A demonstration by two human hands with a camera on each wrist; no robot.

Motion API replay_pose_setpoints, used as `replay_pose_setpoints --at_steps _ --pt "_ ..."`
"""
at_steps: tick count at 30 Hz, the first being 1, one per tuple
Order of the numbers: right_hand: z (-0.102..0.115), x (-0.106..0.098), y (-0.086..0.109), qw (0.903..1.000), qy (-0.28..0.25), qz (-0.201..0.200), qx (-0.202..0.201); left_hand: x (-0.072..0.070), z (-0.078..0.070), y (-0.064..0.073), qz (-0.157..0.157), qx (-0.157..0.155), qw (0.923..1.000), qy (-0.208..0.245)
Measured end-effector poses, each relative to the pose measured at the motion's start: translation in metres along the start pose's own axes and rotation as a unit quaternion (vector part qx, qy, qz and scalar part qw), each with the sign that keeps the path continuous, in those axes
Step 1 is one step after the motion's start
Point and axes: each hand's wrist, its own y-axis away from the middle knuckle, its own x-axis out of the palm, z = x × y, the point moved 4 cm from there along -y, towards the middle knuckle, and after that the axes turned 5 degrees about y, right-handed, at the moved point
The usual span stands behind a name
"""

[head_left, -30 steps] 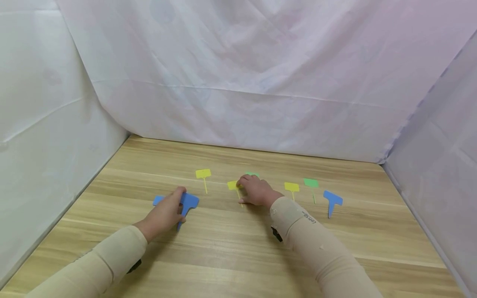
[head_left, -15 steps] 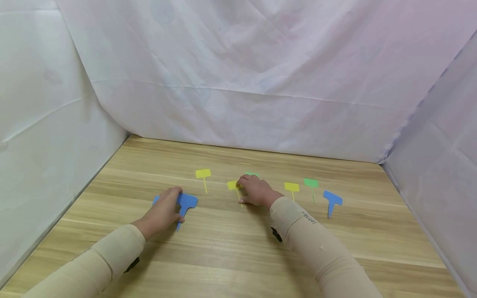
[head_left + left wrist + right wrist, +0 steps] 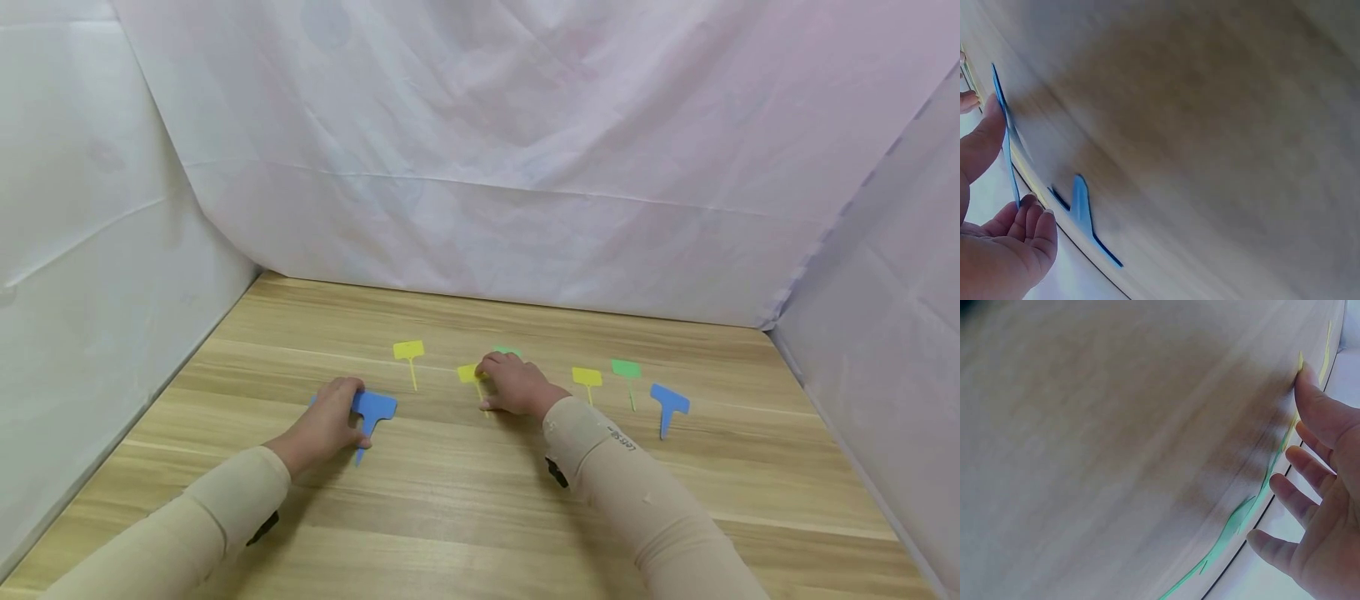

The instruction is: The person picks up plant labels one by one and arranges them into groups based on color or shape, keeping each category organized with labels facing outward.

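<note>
My left hand (image 3: 322, 425) holds a blue T-shaped plant label (image 3: 375, 406) between thumb and fingertips, its pointed stem toward me. A second blue plant label (image 3: 1082, 203) lies on the table beside that hand, mostly hidden behind it in the head view. Near the middle, my right hand (image 3: 517, 385) has its thumb at the stem and its forefinger at the head of a yellow plant label (image 3: 468, 373). Behind the right fingers, a green plant label (image 3: 507, 350) is partly covered; the right wrist view shows green label pieces (image 3: 1229, 528) below the spread fingers.
On the wooden table (image 3: 465, 517), another yellow label (image 3: 408, 350) lies at the back left of centre. Right of my right hand lie a yellow label (image 3: 587, 377), a green label (image 3: 626, 368) and a blue label (image 3: 670, 400). White cloth (image 3: 480, 233) closes the back and sides.
My left hand has shifted slightly left with the blue plant label, covering more of the second blue one in the head view. The right hand stays still.
</note>
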Motion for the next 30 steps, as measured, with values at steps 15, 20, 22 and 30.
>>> replay_pose_setpoints --at_steps 15,20,22,30 --pt "-0.001 0.001 -0.001 1.0 0.0 -0.001 0.002 -0.002 0.004 -0.002 -0.001 0.011 0.9999 -0.007" --pt "-0.001 0.002 -0.001 1.0 -0.001 -0.004 0.002 -0.001 0.008 -0.004 -0.001 0.018 0.9998 -0.007" --pt "-0.002 0.002 -0.002 1.0 0.0 -0.002 0.002 -0.001 0.009 -0.005 0.001 0.021 0.9998 -0.008" --pt "-0.002 0.002 -0.001 1.0 -0.004 -0.004 0.0 -0.002 0.01 -0.006 0.011 0.015 0.9997 -0.013"
